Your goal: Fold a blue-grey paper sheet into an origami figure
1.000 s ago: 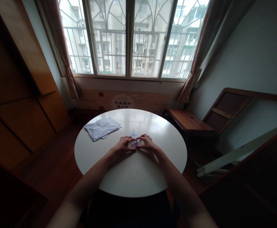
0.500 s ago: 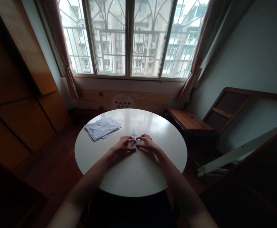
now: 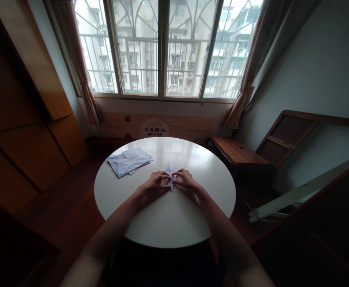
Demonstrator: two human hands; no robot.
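A small folded piece of paper (image 3: 169, 168), pale with a pointed top and a pointed bottom end, is on the round white table (image 3: 168, 223). My left hand (image 3: 157, 181) pinches it from the left side, fingers curled. From the right, my right hand (image 3: 185, 178) grips its other side with thumb and forefinger. The fingertips of both hands nearly meet over the paper's middle and hide part of it. To the left of my hands lies a stack of creased paper sheets (image 3: 129, 161).
A wooden bench (image 3: 237, 150) stands beyond the table on the right, near a leaning wooden frame (image 3: 291, 135). A long printed box (image 3: 180, 123) is under the window. Orange-brown cabinets (image 3: 25, 159) line the left side.
The folded paper's upper and lower points look slightly more spread and flatter between my fingers. Both hands stay in almost the same place; the paper stack has not moved.
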